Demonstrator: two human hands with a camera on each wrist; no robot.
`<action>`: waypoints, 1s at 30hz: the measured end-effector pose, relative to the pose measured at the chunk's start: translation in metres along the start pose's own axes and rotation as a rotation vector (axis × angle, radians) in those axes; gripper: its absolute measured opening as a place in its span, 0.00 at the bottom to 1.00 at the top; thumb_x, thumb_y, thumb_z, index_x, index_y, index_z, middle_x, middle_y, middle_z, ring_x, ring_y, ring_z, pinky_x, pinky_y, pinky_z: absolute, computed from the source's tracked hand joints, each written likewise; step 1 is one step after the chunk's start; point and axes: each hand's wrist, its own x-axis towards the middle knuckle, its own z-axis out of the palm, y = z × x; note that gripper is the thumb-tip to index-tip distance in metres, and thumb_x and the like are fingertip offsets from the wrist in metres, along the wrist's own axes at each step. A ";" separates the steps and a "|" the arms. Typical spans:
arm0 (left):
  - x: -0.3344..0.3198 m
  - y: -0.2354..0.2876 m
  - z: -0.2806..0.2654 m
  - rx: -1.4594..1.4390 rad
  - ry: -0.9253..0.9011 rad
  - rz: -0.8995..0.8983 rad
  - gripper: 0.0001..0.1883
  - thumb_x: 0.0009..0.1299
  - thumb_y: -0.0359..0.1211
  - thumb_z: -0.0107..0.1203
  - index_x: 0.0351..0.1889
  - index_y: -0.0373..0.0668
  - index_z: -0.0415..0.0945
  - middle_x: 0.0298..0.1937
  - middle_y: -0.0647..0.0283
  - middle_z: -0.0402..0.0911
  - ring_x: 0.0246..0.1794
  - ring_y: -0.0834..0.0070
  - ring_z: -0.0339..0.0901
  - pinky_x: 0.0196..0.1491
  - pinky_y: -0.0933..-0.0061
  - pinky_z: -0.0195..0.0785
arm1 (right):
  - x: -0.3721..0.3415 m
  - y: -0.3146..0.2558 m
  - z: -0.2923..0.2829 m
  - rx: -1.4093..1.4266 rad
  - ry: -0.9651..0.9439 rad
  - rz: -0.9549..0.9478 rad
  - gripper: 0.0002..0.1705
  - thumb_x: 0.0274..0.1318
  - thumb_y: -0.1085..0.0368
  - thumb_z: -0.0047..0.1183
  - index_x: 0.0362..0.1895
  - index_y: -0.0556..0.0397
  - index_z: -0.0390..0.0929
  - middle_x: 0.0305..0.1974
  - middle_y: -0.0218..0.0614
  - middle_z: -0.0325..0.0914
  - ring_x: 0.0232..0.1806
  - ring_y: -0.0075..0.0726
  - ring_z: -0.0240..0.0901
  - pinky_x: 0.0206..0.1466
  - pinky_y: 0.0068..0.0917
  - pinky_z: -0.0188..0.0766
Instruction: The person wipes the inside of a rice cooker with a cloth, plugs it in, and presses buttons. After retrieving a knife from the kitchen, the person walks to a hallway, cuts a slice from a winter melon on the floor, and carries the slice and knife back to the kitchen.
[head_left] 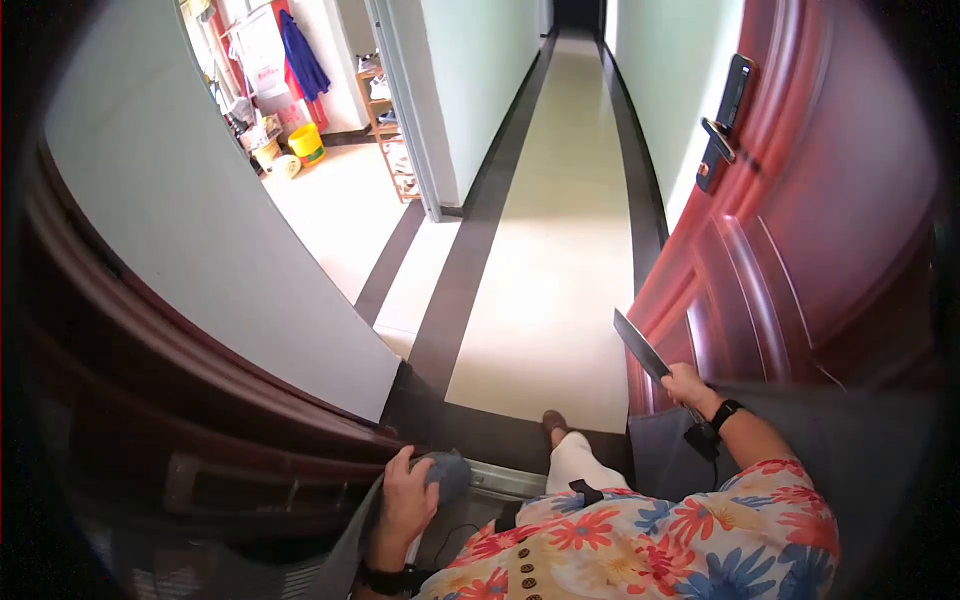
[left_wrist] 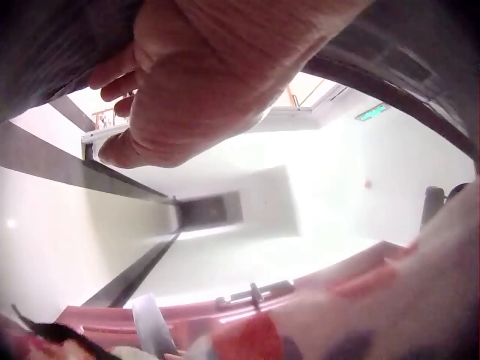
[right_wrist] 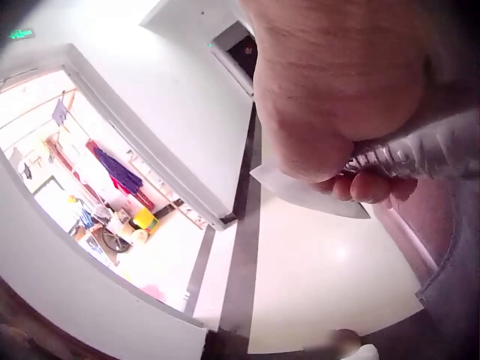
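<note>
Knife beside the red door looks stiff, lightish, prob slick, so I'd hold its back end, where the right hand grips; left hand rests loosely against grey cloth

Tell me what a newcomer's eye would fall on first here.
Probably the knife, its bare blade jutting from the right grip low in the head view. Next comes the big red door along the right side, with its black lock, then the yellow bucket on the pale floor at upper left.
</note>
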 end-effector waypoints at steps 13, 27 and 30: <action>0.054 0.011 0.058 0.067 -0.430 -0.938 0.24 0.54 0.38 0.54 0.50 0.44 0.72 0.62 0.47 0.59 0.52 0.49 0.68 0.54 0.56 0.63 | 0.165 0.031 0.004 -0.096 -0.371 0.353 0.11 0.45 0.68 0.45 0.31 0.61 0.75 0.19 0.40 0.76 0.13 0.35 0.72 0.16 0.33 0.70; 0.098 -0.010 0.060 -0.079 -0.503 -1.363 0.26 0.57 0.41 0.53 0.54 0.44 0.69 0.62 0.48 0.59 0.55 0.55 0.68 0.54 0.59 0.64 | 0.360 -0.153 0.020 -0.320 -0.436 0.067 0.10 0.47 0.67 0.45 0.32 0.61 0.73 0.17 0.38 0.74 0.12 0.30 0.70 0.15 0.32 0.68; 0.109 -0.013 0.063 -0.138 -0.494 -1.419 0.24 0.56 0.41 0.53 0.51 0.44 0.70 0.58 0.48 0.60 0.53 0.55 0.68 0.52 0.59 0.64 | 0.400 -0.191 0.024 -0.161 -0.483 0.131 0.09 0.48 0.68 0.45 0.33 0.57 0.73 0.16 0.35 0.72 0.11 0.29 0.68 0.14 0.31 0.67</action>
